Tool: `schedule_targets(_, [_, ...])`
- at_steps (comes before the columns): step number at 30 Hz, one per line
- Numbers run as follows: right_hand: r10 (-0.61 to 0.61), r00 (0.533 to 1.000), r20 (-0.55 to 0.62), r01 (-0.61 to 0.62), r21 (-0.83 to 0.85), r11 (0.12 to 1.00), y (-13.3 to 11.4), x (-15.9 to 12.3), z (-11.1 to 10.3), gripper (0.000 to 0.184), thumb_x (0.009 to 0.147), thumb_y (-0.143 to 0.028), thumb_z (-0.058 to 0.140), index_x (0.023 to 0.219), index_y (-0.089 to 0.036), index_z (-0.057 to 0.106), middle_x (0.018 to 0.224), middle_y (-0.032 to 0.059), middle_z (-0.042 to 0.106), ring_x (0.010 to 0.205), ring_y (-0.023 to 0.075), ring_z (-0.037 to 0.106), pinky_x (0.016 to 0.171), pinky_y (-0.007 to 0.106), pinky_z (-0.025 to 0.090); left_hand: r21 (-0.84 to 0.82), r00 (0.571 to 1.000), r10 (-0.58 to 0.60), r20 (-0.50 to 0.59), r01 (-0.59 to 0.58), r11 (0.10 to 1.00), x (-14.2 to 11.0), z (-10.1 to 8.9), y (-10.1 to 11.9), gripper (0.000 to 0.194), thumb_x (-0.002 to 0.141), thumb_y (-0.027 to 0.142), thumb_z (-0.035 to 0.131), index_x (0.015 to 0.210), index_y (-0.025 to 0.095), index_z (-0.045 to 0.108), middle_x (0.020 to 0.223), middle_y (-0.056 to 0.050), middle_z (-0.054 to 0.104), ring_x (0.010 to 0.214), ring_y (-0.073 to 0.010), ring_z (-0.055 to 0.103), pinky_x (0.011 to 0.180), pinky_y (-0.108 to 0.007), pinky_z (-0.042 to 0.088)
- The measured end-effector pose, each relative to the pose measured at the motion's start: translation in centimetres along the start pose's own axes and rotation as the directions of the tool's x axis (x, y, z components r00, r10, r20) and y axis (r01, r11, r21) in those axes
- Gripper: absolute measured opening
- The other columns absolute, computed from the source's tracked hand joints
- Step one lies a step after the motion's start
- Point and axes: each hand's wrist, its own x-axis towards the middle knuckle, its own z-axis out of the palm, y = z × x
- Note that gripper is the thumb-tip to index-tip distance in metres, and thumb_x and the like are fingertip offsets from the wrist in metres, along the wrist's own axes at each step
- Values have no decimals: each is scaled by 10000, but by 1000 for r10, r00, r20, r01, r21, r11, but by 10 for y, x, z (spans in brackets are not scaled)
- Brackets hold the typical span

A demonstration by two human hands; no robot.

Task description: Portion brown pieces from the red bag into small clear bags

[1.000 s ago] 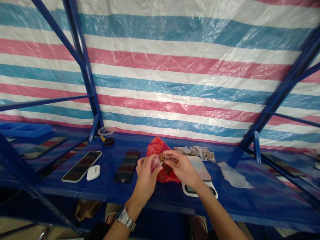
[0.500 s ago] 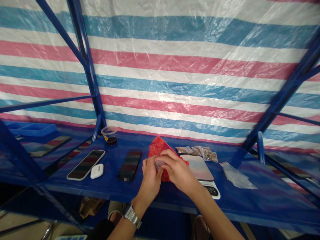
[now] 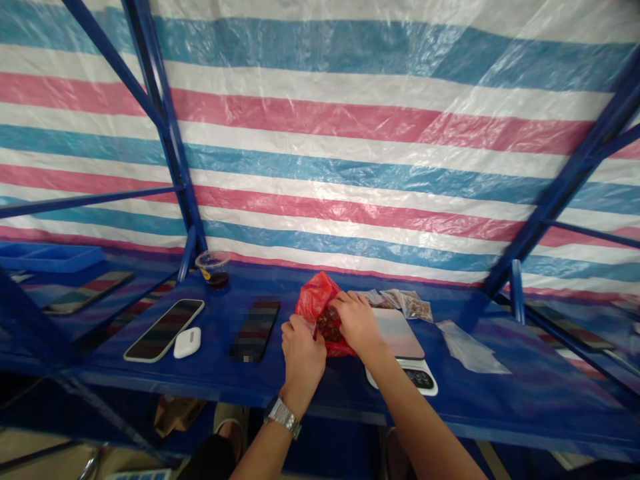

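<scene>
My left hand (image 3: 301,350), with a metal watch on the wrist, is closed beside the mouth of a red plastic bag (image 3: 314,299). It seems to pinch a small clear bag, of which only a pale sliver shows. My right hand (image 3: 356,321) reaches into the red bag from the right. Its fingers are bent down onto the brown pieces (image 3: 329,324) inside, and their tips are hidden. Just right of the bag stands a small white scale (image 3: 403,343).
Several small clear bags with brown contents (image 3: 403,304) lie behind the scale, and empty clear bags (image 3: 467,350) lie to its right. On the blue shelf to the left are two phones (image 3: 164,330) (image 3: 255,330), a white earbud case (image 3: 187,342) and a cup of dark liquid (image 3: 214,269). Blue frame posts stand on both sides.
Both hands were pinching a small clear bag with brown pieces above the red bag. My right hand has since dropped into the red bag and my left hand has lowered to its mouth.
</scene>
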Motion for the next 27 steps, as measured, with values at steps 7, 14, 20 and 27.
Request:
schedule_targets(7, [-64,998,17,60,156,986,0,-4,9,441,770,21,547,1094,-202,747,1142,86,730,1132,259,603,959,369,396,-479,986,-126,113,165,862,11,-11,2,312,758,-27,562,928,215,465,764,14,621,727,-194,648,702,-297,458])
schedule_targets(14, [-10,1000,-18,16,391,920,3,-10,21,416,784,-12,599,1080,-244,776,1112,54,769,1065,230,664,955,333,443,-572,989,-122,86,149,806,18,-10,-3,254,755,-27,528,895,185,529,769,31,604,745,-167,618,740,-295,465])
schedule_targets(20, [68,998,-3,-52,605,794,10,-11,26,336,802,-52,622,1025,-239,787,1022,43,803,1002,239,718,1001,388,479,-619,998,-15,66,53,783,22,-16,-6,174,793,40,570,862,195,534,747,49,574,710,-145,587,718,-268,456])
schedule_targets(27, [99,995,-9,-49,822,567,23,-19,13,316,812,-126,623,1083,-209,764,1175,67,774,1119,238,698,1103,444,463,-525,985,173,24,-135,841,18,-17,-13,87,862,136,554,881,220,543,764,37,601,700,-153,583,714,-267,440])
